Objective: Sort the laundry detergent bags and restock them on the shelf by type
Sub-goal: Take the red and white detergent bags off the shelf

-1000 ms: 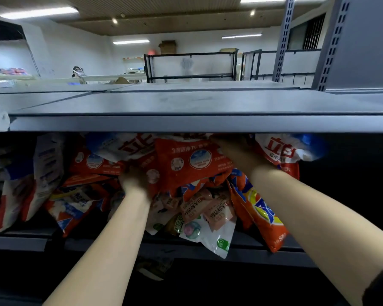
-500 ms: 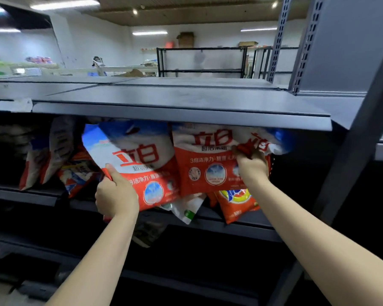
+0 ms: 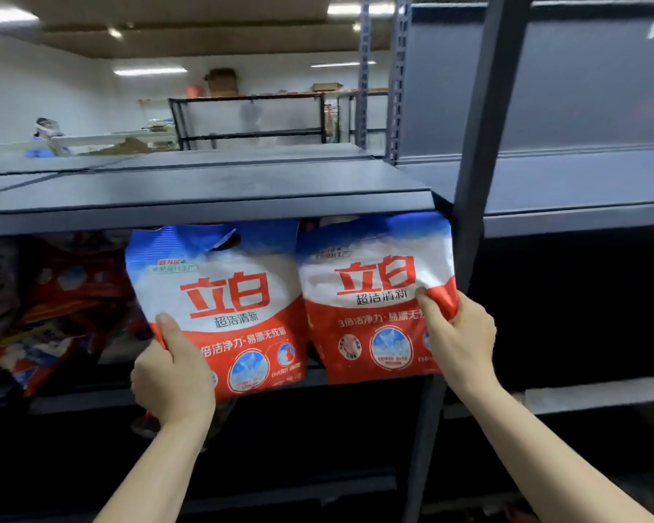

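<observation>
Two matching detergent bags, white and blue on top and red below with large red characters, are held upright side by side in front of the middle shelf. My left hand (image 3: 172, 375) grips the left bag (image 3: 219, 300) at its lower left corner, thumb on the front. My right hand (image 3: 455, 339) pinches the right bag (image 3: 370, 296) at its right edge. The right bag's top tucks under the upper shelf board (image 3: 204, 205).
A heap of mixed red and orange detergent bags (image 3: 53, 307) lies on the shelf to the left. A grey upright post (image 3: 480, 145) stands just right of the held bags. Beyond it the neighbouring shelf bay (image 3: 582, 303) is dark. Racks and a person are far behind.
Both hands have drawn the two bags out and to the right, away from the heap. The bags now hang upright and face me. The view has shifted right and closer.
</observation>
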Demonstrator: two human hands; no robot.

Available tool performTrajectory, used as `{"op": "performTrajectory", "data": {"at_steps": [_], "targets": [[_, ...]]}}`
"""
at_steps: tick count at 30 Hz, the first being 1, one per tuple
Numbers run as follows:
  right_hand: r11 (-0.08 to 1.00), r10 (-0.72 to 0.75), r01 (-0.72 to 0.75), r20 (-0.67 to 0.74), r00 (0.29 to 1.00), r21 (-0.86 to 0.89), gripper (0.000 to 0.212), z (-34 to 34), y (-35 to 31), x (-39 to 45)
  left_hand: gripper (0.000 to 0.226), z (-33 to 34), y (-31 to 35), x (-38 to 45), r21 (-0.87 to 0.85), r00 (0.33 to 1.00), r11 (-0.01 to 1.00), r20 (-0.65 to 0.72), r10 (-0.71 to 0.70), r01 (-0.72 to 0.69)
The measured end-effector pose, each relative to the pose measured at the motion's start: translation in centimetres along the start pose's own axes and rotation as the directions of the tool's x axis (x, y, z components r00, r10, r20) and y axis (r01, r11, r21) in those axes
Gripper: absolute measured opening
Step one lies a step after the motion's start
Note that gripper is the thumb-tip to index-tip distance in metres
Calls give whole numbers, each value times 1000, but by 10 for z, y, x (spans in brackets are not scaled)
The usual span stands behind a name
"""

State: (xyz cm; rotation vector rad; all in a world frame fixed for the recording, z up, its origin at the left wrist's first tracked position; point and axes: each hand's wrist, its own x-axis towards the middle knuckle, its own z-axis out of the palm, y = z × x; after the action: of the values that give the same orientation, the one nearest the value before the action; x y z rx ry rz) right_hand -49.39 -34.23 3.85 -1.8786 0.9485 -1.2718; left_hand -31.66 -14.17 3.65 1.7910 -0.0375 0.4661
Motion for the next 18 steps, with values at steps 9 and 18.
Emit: {"op": "performTrajectory", "data": {"at_steps": [9, 18], "targets": [[995, 98, -92, -372, 923, 35, 33, -96, 31, -48, 49, 0, 22, -50, -158, 939, 984, 318, 130, -82], [972, 78, -209, -694, 716, -106, 38, -207, 53, -57, 47, 31, 85, -138, -388, 819, 919, 505, 272, -66]]}}
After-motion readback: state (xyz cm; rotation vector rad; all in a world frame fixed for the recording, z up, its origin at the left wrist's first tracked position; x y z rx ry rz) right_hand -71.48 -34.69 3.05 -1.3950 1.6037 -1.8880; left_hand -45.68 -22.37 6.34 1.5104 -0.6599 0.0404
